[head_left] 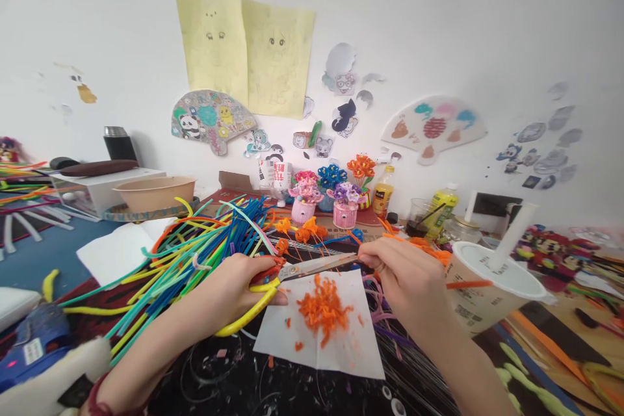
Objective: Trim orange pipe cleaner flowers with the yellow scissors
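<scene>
My left hand [228, 289] is closed around a pair of scissors [314, 266] with red and yellow handles, the blades pointing right. In a pinch, my right hand [407, 279] holds an orange pipe cleaner [470, 284], whose tail sticks out behind the hand in front of the cup. The blade tips meet the pinched fingers; whether they touch the stem I cannot tell. Below the scissors lies a white sheet of paper [277, 344] with a heap of orange fuzz clippings [324, 311] on it. Several orange pipe-cleaner flowers [307, 229] on thin stems lie just beyond.
Bundles of coloured pipe cleaners [214, 253] spread at left. A lidded paper cup [492, 273] with a wide straw stands close by my right forearm. Potted fuzzy flowers [346, 205] and a yellow-capped bottle [384, 192] stand against the wall. A glue gun [36, 341] lies at lower left.
</scene>
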{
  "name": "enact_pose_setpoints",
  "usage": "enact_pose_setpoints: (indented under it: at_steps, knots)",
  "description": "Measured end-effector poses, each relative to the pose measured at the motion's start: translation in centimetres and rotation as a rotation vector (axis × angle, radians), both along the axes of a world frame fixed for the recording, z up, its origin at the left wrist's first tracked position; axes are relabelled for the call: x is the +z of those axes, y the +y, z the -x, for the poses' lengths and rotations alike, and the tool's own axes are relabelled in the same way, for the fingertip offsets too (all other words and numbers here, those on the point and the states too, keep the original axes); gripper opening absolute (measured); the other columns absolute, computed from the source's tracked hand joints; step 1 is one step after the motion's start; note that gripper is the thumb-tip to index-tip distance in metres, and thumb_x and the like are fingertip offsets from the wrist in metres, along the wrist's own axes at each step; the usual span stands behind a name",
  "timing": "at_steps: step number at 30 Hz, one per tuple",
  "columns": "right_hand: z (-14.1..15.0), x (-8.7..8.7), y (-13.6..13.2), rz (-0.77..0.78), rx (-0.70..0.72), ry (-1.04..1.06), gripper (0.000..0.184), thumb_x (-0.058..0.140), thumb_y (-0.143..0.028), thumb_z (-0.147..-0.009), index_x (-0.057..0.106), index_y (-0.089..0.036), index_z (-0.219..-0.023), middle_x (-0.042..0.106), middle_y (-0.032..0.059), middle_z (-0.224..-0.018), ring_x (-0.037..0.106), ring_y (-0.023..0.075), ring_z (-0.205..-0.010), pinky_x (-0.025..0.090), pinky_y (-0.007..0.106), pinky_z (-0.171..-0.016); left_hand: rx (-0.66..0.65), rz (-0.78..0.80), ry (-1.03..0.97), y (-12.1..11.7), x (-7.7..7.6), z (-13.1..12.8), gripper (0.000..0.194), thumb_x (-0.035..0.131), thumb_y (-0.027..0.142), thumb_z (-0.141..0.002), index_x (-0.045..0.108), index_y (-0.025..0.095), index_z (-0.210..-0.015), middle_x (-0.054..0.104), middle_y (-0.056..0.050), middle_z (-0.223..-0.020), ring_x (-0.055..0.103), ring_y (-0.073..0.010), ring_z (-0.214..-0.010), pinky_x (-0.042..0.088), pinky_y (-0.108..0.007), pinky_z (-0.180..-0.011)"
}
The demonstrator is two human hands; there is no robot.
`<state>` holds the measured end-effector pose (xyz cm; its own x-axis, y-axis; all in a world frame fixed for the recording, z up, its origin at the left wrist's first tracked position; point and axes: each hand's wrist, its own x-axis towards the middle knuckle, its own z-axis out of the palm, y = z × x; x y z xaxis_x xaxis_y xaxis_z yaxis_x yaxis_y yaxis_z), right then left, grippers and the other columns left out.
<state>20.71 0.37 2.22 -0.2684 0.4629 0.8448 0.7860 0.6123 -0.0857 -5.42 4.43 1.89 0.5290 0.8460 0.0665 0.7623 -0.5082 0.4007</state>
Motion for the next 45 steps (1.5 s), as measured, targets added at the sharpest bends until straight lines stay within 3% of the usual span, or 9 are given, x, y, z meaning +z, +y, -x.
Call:
enact_pose_setpoints:
  at_steps: [13, 18, 23, 27, 33, 39, 45]
  knots:
    - [-0.3, 0.4, -0.1, 0.148, 0.062, 0.076, 0.016, 0.050, -0.012, -0.093, 0.061, -0.018, -0.083, 0.065, 0.0015, -0.077, 0.058, 0.0144, -0.072, 0.042, 0.024, -0.067, -0.009, 0.012, -0.057, 0.2, -0.3, 0.7, 0.041, 0.054, 0.056, -0.080, 0.042, 0.020, -0.063, 0.031, 0.008, -0.056, 0.021, -0.0096, -0.054, 0.016, -0.023, -0.048]
    - [-0.5, 0.3, 0.1, 0.175, 0.086, 0.059, 0.018, 0.049, -0.010, -0.092, 0.062, -0.019, -0.084, 0.065, 0.0025, -0.076, 0.059, 0.0159, -0.071, 0.045, 0.025, -0.066, 0.037, -0.033, -0.070, 0.5, 0.0, 0.6, 0.038, 0.057, 0.049, -0.076, 0.037, 0.021, -0.060, 0.027, 0.009, -0.056, 0.021, -0.0097, -0.055, 0.018, -0.023, -0.050]
    - [-0.6, 0.2, 0.4, 0.152, 0.106, 0.031, 0.019, 0.049, -0.007, -0.091, 0.062, -0.019, -0.083, 0.067, 0.0036, -0.078, 0.062, 0.0173, -0.072, 0.048, 0.027, -0.068, 0.138, -0.071, -0.052, 0.0, 0.6, 0.2, 0.028, 0.053, 0.045, -0.075, 0.040, 0.022, -0.065, 0.040, 0.007, -0.059, 0.033, -0.0113, -0.055, 0.024, -0.023, -0.052]
    - [-0.5, 0.2, 0.5, 0.126, 0.130, 0.025, 0.018, 0.050, -0.007, -0.091, 0.061, -0.019, -0.085, 0.067, 0.0044, -0.080, 0.063, 0.0174, -0.074, 0.049, 0.027, -0.069, 0.112, -0.192, -0.021, -0.3, 0.7, 0.1, 0.021, 0.055, 0.041, -0.076, 0.049, 0.021, -0.074, 0.052, 0.002, -0.072, 0.043, -0.0138, -0.060, 0.030, -0.024, -0.056]
    - [-0.5, -0.1, 0.6, 0.122, 0.136, 0.033, 0.019, 0.050, -0.004, -0.090, 0.061, -0.017, -0.082, 0.067, 0.0069, -0.083, 0.064, 0.0177, -0.078, 0.049, 0.026, -0.071, 0.047, -0.318, 0.084, -0.1, 0.1, 0.4, 0.045, 0.061, 0.061, -0.075, 0.057, 0.018, -0.087, 0.060, -0.002, -0.079, 0.054, -0.0191, -0.068, 0.032, -0.026, -0.058]
    - [-0.4, -0.1, 0.5, 0.106, 0.127, 0.047, 0.021, 0.048, -0.006, -0.089, 0.062, -0.018, -0.080, 0.067, 0.0057, -0.081, 0.065, 0.0174, -0.077, 0.051, 0.026, -0.070, 0.058, -0.265, 0.109, -0.1, 0.4, 0.2, 0.046, 0.053, 0.064, -0.080, 0.059, 0.018, -0.087, 0.057, 0.001, -0.068, 0.049, -0.0165, -0.059, 0.026, -0.025, -0.054]
    - [-0.2, 0.4, 0.2, 0.084, 0.112, 0.040, 0.022, 0.046, -0.008, -0.090, 0.061, -0.019, -0.079, 0.068, 0.0058, -0.078, 0.065, 0.0178, -0.074, 0.052, 0.027, -0.068, 0.082, -0.198, 0.100, 0.2, 0.0, 0.4, 0.046, 0.054, 0.065, -0.078, 0.054, 0.019, -0.072, 0.046, 0.004, -0.060, 0.036, -0.0122, -0.052, 0.022, -0.024, -0.052]
